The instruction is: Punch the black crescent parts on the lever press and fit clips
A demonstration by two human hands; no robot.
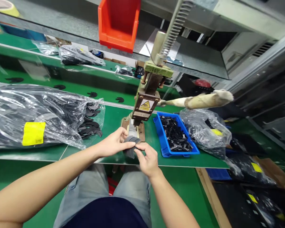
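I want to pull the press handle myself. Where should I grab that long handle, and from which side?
Grab the thick padded end of the handle, far out to the right, coming from above with your right hand. It sticks out nearly level from the press, and the wrapped tip looks fattest and probably gives the easiest pull.

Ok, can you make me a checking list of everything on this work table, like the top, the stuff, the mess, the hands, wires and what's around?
Surface: green table, mostly covered.
Job's things: dark curved part held just in front of the hand press; blue tray of small black pieces to the right.
Clutter: big plastic bag of black curved parts with a yellow label on the left; smaller bag to the right of the tray.
Hands: left hand and right hand both pinch the dark curved part.
Cables: nothing seen.
Surroundings: red bin on the shelf above; the press's wrapped lever sticks out to the right.
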